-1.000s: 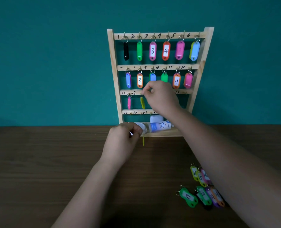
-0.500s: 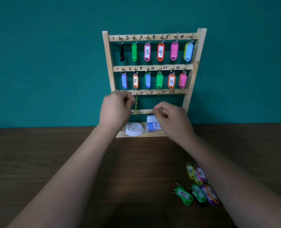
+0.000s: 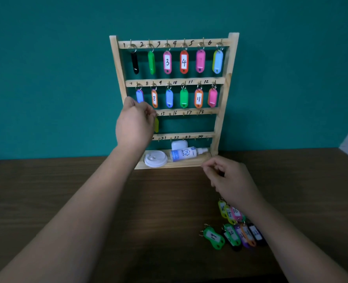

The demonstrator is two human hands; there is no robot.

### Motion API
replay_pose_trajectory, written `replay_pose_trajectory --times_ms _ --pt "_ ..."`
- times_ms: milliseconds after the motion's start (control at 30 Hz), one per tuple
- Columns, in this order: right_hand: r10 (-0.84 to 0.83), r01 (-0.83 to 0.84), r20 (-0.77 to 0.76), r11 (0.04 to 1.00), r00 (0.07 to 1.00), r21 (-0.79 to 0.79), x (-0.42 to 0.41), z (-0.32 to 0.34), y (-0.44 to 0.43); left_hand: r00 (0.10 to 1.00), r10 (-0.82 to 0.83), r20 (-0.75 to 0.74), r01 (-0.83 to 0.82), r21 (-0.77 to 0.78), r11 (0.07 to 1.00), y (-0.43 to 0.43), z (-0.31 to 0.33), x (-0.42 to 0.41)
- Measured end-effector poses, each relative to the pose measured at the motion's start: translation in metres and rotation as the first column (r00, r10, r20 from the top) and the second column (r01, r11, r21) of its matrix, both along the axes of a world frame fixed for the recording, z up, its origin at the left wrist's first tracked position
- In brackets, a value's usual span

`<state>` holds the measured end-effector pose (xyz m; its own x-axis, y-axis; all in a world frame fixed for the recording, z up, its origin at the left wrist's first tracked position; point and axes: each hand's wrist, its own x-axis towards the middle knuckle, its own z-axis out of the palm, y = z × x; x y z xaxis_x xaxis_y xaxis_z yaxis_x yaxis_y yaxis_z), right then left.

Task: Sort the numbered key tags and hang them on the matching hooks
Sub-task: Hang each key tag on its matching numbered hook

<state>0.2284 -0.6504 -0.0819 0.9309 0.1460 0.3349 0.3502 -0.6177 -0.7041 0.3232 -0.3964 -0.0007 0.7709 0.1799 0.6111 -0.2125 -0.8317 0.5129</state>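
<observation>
A wooden key rack (image 3: pixel 232 58) stands against the teal wall, its rails numbered by hand. Coloured tags fill the top rail, among them tag 3 (image 3: pixel 167 62), and the second rail, among them tag 11 (image 3: pixel 198 98). My left hand (image 3: pixel 135 124) is raised to the left end of the third rail and pinches the ring of a yellow tag (image 3: pixel 156 125) that hangs just by its fingers. It hides the hooks behind it. My right hand (image 3: pixel 231 183) hovers low over the table with loosely curled fingers, holding nothing. Just below it lies a pile of loose tags (image 3: pixel 235 225).
The rack's bottom shelf holds a white lid (image 3: pixel 155 158), a spray bottle (image 3: pixel 184 154) and a small white case (image 3: pixel 179 144). Hooks 15 to 18 and 21 to 24 are bare. A green tag (image 3: pixel 213 237) lies at the pile's left. The dark wooden table (image 3: pixel 56 190) stretches left.
My left hand rose from the rack's bottom shelf to the third rail. My right hand left that rail and came down to the right, above the loose tags.
</observation>
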Motion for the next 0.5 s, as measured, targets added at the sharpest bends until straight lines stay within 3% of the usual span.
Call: replay_pose_trajectory --times_ms 133,233,367,500 --pt "-0.054 0.053 -0.046 0.998 0.997 -0.017 -0.004 -0.005 -0.022 0.992 0.0 0.124 -0.001 0.004 1.0 -0.005 -0.014 -0.013" --pt "-0.082 0.077 -0.082 0.995 0.993 -0.064 -0.006 -0.007 -0.035 0.992 -0.024 0.124 0.024 0.004 1.0 -0.018 -0.028 -0.029" --pt "-0.073 0.05 -0.152 0.988 0.986 -0.149 -0.01 -0.008 -0.051 0.985 -0.162 0.059 0.161 0.035 0.986 -0.046 -0.051 -0.05" --pt "-0.046 -0.016 -0.226 0.964 0.973 -0.265 -0.014 -0.009 -0.06 0.948 -0.299 -0.113 0.303 0.021 0.953 -0.07 -0.078 -0.066"
